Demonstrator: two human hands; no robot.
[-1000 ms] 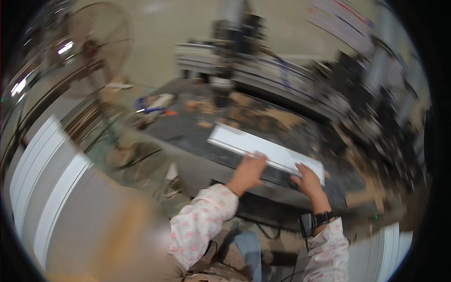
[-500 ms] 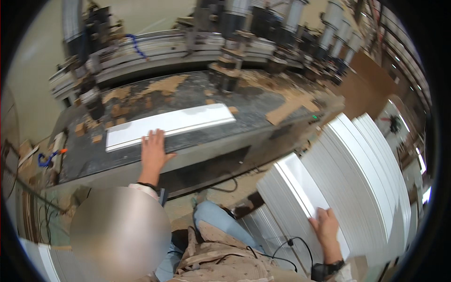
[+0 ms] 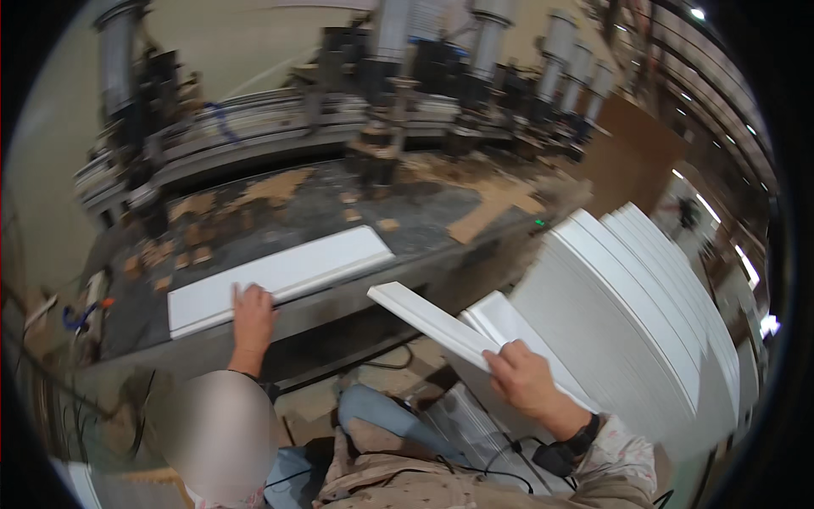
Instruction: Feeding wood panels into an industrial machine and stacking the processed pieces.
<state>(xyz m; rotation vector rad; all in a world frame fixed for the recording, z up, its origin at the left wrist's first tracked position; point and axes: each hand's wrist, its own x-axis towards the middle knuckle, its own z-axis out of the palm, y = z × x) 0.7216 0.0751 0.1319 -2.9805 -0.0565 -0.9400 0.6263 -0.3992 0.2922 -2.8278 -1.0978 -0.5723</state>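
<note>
A long white board (image 3: 275,271) lies on the dark machine table (image 3: 428,229), near its front edge. My left hand (image 3: 253,321) is closed over the board's near edge, fingertips on its top face and the thumb partly hidden. To the right, my right hand (image 3: 521,377) grips a second white board (image 3: 437,321) by its edge. That board is raised at a tilt above the stack of white boards (image 3: 530,335), with its far end pointing toward the table. The palm hides part of its near end.
Behind the table stands a row of upright cylinders (image 3: 390,34) with dark tool heads. Brown scraps (image 3: 271,188) and a brown strip (image 3: 492,216) litter the tabletop. A taller stack of white boards (image 3: 623,297) rises at right. A black cable (image 3: 390,360) lies on the floor.
My right hand has lifted a board off the stack and swung its far end leftward. The board under my left hand has come nearer the table's front edge, and the left fingers have curled.
</note>
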